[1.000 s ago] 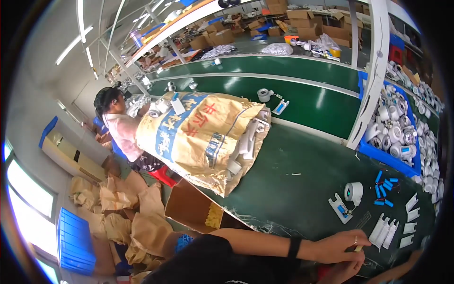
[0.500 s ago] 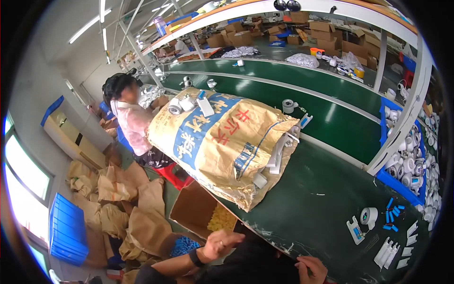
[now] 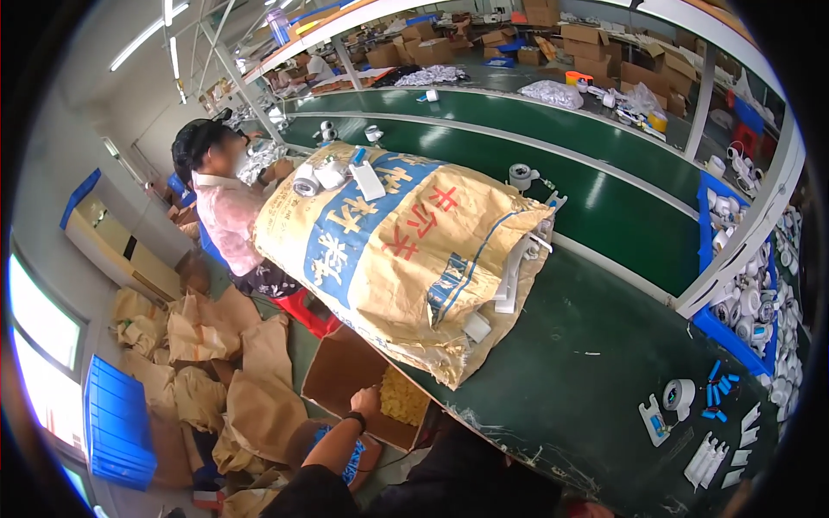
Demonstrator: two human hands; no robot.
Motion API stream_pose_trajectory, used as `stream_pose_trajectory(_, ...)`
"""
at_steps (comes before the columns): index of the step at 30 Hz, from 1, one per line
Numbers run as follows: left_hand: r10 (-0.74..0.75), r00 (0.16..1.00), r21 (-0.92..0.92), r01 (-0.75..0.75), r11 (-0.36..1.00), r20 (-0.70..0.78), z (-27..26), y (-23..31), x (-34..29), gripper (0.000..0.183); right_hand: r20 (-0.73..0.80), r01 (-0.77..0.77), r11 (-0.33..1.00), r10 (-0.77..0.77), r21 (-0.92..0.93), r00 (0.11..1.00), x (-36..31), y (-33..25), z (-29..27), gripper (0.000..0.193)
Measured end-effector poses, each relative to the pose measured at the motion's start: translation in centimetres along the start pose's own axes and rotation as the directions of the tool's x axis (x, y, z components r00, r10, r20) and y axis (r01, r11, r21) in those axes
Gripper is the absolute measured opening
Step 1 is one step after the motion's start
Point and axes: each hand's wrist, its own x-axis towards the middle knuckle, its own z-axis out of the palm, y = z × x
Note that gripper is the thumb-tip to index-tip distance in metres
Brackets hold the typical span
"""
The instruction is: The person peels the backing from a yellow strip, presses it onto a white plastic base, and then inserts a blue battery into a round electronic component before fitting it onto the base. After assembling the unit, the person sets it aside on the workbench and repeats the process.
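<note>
My left hand point(image 3: 366, 402) reaches over the near side of an open cardboard box point(image 3: 338, 367), beside a heap of small yellow pieces point(image 3: 404, 399). Its fingers look curled; whatever they hold, if anything, is hidden. A dim skin-coloured patch at the lower right rim, near several white plastic strips point(image 3: 708, 462), may be my right hand point(image 3: 738, 496); its fingers do not show. Close to the strips lie a round white housing point(image 3: 679, 397), a white plate with a blue part point(image 3: 654, 420) and several blue cylindrical cells with leads point(image 3: 715, 394).
A large paper sack point(image 3: 380, 250) lies on the dark green bench point(image 3: 596, 345), white parts sticking from its mouth. White housings fill a blue crate point(image 3: 704, 324) by a metal post. At left, a co-worker point(image 3: 229, 198) sits; crumpled brown sacks point(image 3: 207, 332) and a blue bin point(image 3: 119, 423) stand below.
My left hand has moved up and left from over my lap to the cardboard box. My right hand has left its place at the bench's near edge. The view has shifted slightly.
</note>
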Motion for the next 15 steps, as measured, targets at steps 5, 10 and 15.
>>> stream_pose_trajectory(5, 0.534, 0.818, 0.059, -0.557, 0.828, 0.215, -5.2, 6.2, -6.5, 0.077, -0.296, 0.012, 0.999, -0.025, -0.049, 0.955, 1.3, -0.3, 0.3, 0.016)
stream_pose_trajectory(10, 0.784, 0.462, -0.712, -0.372, 0.595, 0.414, -21.3, 17.8, -23.9, 0.057, -0.155, 0.024, 0.995, -0.009, 0.094, 0.988, 5.6, 1.5, 1.7, 0.013)
stream_pose_trajectory(15, 0.966, 0.218, -0.479, -0.839, 0.26, 0.141, -26.7, 29.5, -25.2, 0.059, -0.129, 0.056, 0.977, -0.029, 0.206, 0.991, 3.5, 1.9, 1.0, 0.013)
